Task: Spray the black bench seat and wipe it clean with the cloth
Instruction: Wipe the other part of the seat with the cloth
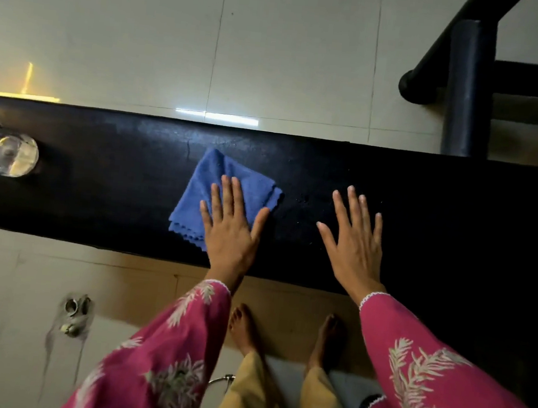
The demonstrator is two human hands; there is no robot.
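Note:
The black bench seat [112,194] runs left to right across the middle of the view. A folded blue cloth [217,181] lies on it near the centre. My left hand [230,223] presses flat on the cloth's near right part, fingers straight and spread. My right hand [353,239] rests flat on the bare seat to the right of the cloth, fingers spread, holding nothing. A clear bottle [4,151] lies on its side on the seat at the far left; whether it is the sprayer I cannot tell.
Pale floor tiles [276,55] lie beyond the bench. A black metal frame [466,85] stands at the upper right. Below the bench are my bare feet [244,331] and a small metal floor fitting [75,313] at the lower left.

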